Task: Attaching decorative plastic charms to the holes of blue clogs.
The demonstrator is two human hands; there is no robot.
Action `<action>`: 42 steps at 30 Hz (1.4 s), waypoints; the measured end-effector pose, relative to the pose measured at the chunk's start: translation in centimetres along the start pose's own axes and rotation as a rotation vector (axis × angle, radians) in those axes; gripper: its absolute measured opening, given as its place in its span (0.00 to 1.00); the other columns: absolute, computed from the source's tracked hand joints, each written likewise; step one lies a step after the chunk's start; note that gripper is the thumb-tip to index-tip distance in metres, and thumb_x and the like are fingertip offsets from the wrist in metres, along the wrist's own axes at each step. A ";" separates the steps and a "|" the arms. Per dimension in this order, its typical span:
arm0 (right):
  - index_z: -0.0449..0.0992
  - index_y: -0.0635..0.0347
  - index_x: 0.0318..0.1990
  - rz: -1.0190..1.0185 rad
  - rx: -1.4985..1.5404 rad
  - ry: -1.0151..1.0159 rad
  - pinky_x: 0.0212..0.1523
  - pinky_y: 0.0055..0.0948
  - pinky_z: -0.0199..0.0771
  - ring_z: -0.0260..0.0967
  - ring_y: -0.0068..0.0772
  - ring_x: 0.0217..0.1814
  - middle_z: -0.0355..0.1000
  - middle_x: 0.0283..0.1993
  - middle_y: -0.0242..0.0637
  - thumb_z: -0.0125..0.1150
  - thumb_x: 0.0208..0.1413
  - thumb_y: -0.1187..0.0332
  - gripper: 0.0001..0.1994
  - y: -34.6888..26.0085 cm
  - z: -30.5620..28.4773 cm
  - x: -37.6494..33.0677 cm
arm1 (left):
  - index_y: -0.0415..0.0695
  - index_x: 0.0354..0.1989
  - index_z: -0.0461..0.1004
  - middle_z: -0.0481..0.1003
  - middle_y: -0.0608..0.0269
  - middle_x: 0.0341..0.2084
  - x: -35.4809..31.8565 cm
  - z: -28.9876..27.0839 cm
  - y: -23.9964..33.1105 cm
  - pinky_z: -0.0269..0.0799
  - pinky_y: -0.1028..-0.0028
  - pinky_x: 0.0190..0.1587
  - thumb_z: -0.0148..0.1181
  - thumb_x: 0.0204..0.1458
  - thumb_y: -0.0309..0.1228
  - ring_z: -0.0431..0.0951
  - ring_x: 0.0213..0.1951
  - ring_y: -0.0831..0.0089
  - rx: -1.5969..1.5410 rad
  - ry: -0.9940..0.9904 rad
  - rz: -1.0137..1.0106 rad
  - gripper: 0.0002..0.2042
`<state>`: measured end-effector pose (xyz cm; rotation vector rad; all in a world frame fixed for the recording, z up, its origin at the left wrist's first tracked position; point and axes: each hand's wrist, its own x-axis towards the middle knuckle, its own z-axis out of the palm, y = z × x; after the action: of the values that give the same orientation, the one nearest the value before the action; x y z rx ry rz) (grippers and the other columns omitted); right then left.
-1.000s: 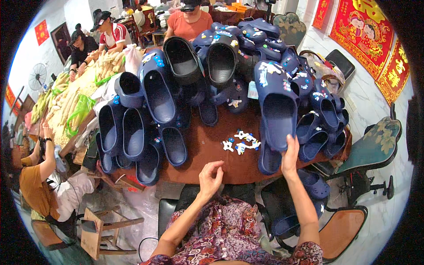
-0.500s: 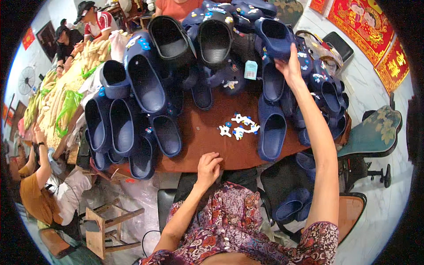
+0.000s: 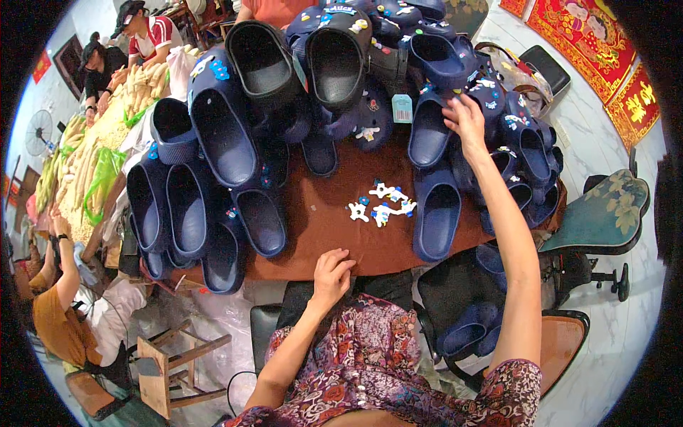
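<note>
My right hand (image 3: 467, 122) is stretched out, its fingers apart and holding nothing, beside the opening of a navy clog (image 3: 430, 135). Just above the fingertips, another navy clog (image 3: 438, 57) with charms lies on the pile. Near the front edge of the brown tabletop (image 3: 320, 213), my left hand (image 3: 333, 276) rests with fingers loosely bent and nothing visible in them. Small white charms (image 3: 383, 212) with blue and yellow bits lie together between the hands. Right of them lies a navy clog (image 3: 437, 219), its heel toward me.
Navy clogs are heaped along the left and right, with black clogs (image 3: 339, 67) at the back middle. A light blue tag (image 3: 403, 108) hangs there. A wooden stool (image 3: 165, 366) stands lower left. Chairs (image 3: 601, 213) are at right. Several people work around.
My right hand has let go of the upper navy clog and drawn slightly down toward me; that clog stays on the pile. My left hand has barely moved. The view has shifted slightly.
</note>
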<state>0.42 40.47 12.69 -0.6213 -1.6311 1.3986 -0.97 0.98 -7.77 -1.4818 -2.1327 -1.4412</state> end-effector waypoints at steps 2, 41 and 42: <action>0.65 0.63 0.57 -0.051 -0.139 0.058 0.37 0.25 0.75 0.74 0.28 0.41 0.73 0.44 0.41 0.59 0.59 0.64 0.21 1.4 -1.8 -1.5 | 0.44 0.35 0.77 0.74 0.57 0.43 0.0 0.3 0.0 0.70 0.60 0.50 0.61 0.37 0.18 0.73 0.49 0.55 0.008 -0.001 0.011 0.14; 0.70 0.64 0.48 -0.070 -0.557 0.133 0.48 0.25 0.66 0.67 0.24 0.45 0.70 0.45 0.36 0.52 0.64 0.67 0.11 4.6 -8.3 -22.7 | 0.43 0.34 0.79 0.75 0.56 0.45 0.6 -0.5 1.2 0.69 0.61 0.52 0.57 0.40 0.16 0.72 0.51 0.55 -0.127 0.036 -0.161 0.13; 0.70 0.64 0.48 -0.053 -0.497 0.137 0.49 0.25 0.65 0.66 0.24 0.45 0.70 0.45 0.35 0.53 0.64 0.67 0.11 3.8 -7.8 -23.6 | 0.43 0.35 0.79 0.75 0.56 0.45 0.6 -0.7 1.2 0.70 0.62 0.52 0.57 0.41 0.16 0.73 0.50 0.55 -0.166 0.059 -0.191 0.13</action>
<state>18.07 26.13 2.04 -0.9271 -1.8772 0.8868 -0.60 0.86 -6.34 -1.2963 -2.2172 -1.7425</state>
